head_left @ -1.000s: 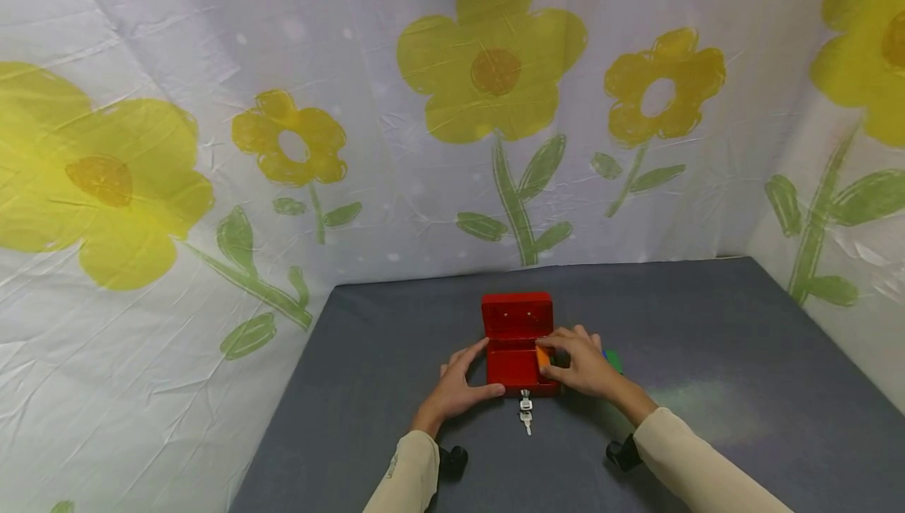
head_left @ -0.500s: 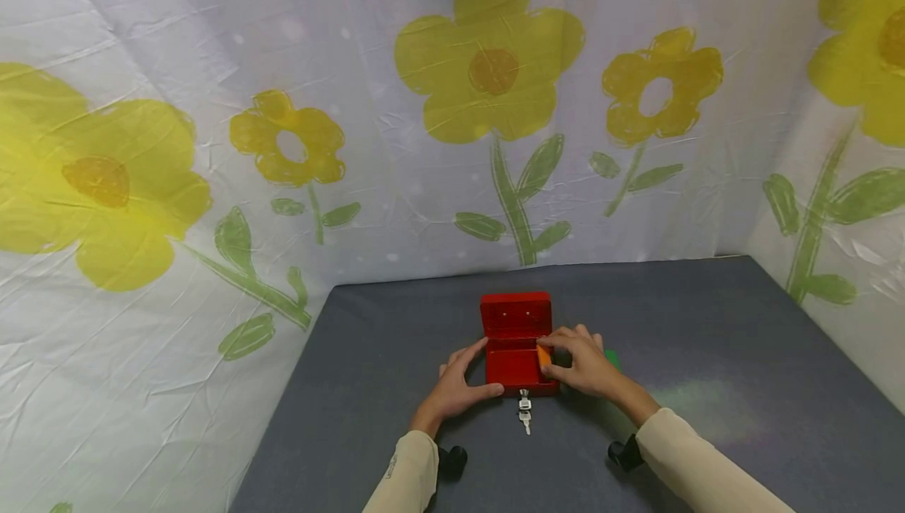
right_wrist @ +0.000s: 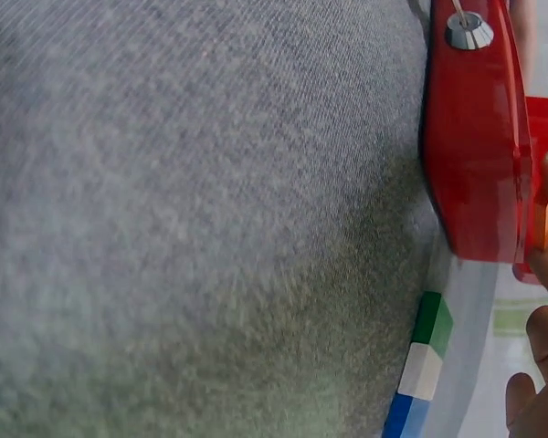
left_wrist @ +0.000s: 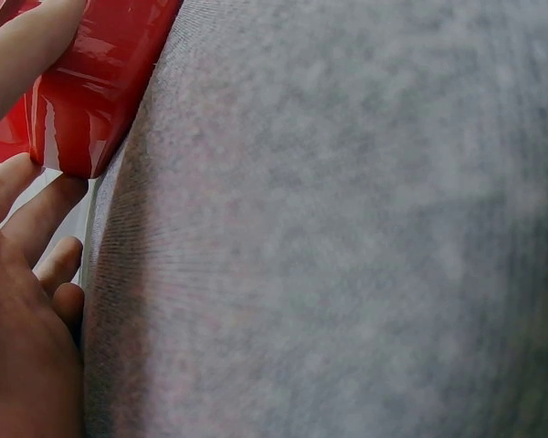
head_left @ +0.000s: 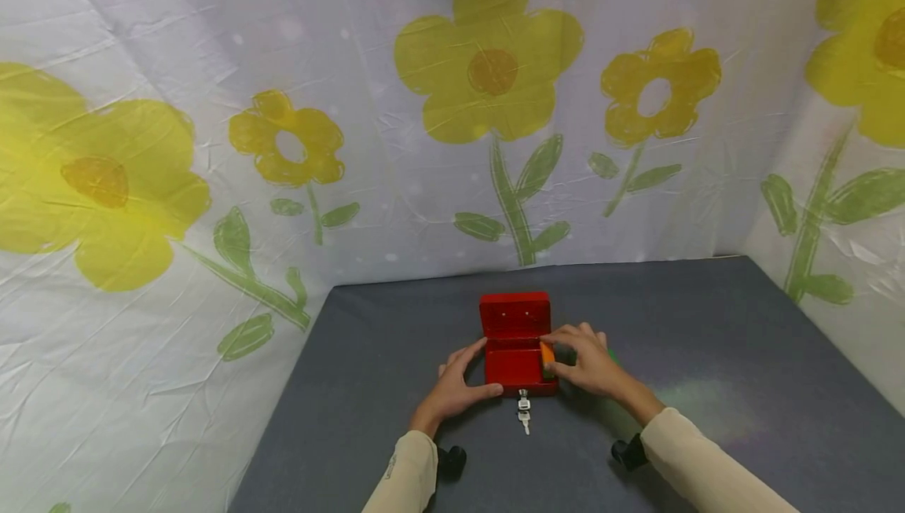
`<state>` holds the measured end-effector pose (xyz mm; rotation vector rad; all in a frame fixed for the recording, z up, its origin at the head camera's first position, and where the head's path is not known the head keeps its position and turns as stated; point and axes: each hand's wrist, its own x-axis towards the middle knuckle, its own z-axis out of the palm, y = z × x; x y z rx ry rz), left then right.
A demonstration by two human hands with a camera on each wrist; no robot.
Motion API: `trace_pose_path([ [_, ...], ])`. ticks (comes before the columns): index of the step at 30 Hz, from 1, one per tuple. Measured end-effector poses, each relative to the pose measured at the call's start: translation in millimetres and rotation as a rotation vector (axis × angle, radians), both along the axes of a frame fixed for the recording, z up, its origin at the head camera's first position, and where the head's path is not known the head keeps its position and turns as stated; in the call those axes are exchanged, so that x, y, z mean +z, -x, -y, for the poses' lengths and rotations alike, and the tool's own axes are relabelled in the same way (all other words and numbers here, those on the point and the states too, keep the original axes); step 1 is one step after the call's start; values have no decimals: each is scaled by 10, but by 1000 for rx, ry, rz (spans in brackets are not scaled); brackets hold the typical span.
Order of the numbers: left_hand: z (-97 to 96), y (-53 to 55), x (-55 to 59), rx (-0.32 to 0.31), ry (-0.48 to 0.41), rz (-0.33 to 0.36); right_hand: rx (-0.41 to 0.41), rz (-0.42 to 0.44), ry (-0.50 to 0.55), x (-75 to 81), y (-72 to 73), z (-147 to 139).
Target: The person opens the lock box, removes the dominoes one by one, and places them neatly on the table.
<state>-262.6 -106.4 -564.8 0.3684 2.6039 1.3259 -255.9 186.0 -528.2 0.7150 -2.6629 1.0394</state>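
Note:
A small red cash box point(head_left: 512, 366) lies with its lid point(head_left: 514, 316) raised. My left hand point(head_left: 458, 389) holds its left end, thumb at the front corner and fingers at the back; in the left wrist view the thumb and fingertips lie against the shiny red wall point(left_wrist: 100, 82). My right hand point(head_left: 585, 362) pinches an orange block point(head_left: 547, 353) at the right end of the box, just inside the wall. Dark green shows below the orange. In the right wrist view the box wall partly hides the orange block point(right_wrist: 547, 224) and the fingers.
Silver keys point(head_left: 524, 415) hang from the lock on the box's front. Right of the box, a row of green, white and blue blocks point(right_wrist: 420, 372) lies on the grey tabletop point(head_left: 396, 324), mostly behind my right hand in the head view. A flower-printed cloth point(head_left: 396, 207) hangs behind.
My right hand has shifted slightly right with the orange block, close to the box's right wall. More dark green shows below it. The left hand and the box hold still.

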Motion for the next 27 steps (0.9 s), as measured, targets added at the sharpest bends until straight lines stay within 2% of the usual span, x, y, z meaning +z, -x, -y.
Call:
trace_pose_path([
  [17, 2, -2, 3, 0, -4, -7, 2, -7, 22, 60, -13, -127],
  [27, 2, 23, -28, -2, -1, -12, -16, -10, 14, 17, -8, -201],
])
